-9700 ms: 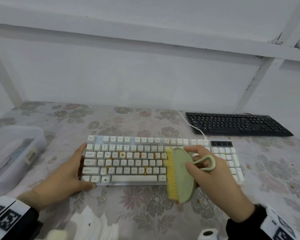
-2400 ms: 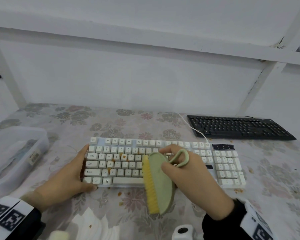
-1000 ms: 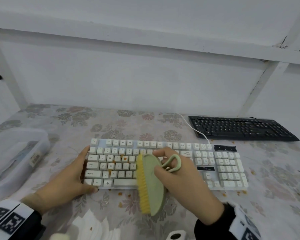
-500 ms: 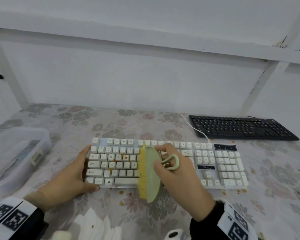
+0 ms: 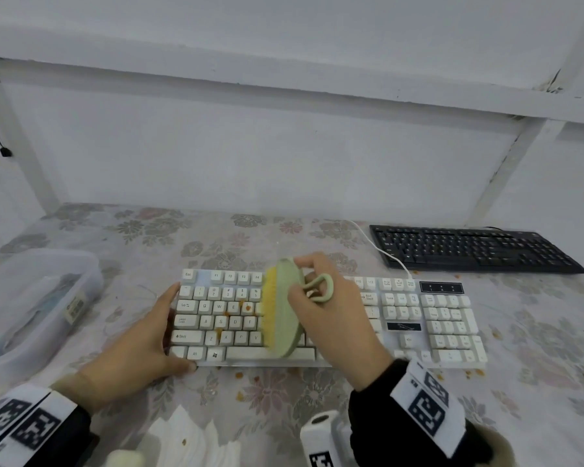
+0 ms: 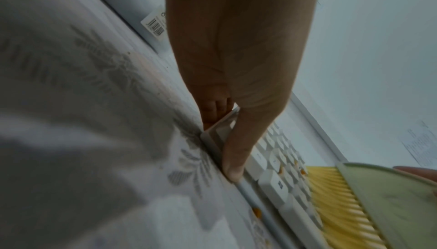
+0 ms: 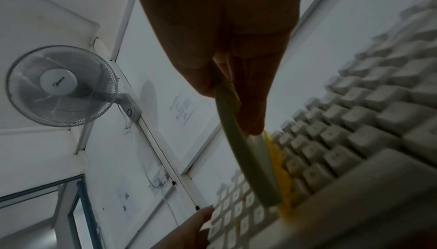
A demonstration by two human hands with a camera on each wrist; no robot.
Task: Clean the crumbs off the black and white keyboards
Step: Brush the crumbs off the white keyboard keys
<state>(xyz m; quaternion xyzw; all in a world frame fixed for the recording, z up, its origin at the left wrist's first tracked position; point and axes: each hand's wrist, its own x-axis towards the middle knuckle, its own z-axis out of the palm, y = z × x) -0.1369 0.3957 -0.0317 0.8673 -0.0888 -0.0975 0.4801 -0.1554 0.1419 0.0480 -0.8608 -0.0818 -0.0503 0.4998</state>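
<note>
The white keyboard is lying across the middle of the flower-patterned worktop, and everything else is sitting around it. The left hand is clasping the keyboard's left end: the fingers are lying fairly straight along the end edge while the thumb is curling under the near left corner, which the left wrist view is showing pressed against the frame. The right hand is gripping a green brush with yellow bristles, its fingers curled round the green back and its looped handle. The brush is standing on its edge over the keyboard's letter section, running from the function row down to the space bar, with the bristles facing left and touching the keys. Orange crumbs are sitting among the keys just left of the bristles, and more are lying on the worktop just off the keyboard's near edge. The black keyboard is resting beyond the white keyboard's right end, close to the back wall, with a white cable running past its left end toward the white keyboard. A clear plastic box is sitting well to the left of the white keyboard. Some white tissue is lying nearer than the keyboard, by the bottom of the head view.
</note>
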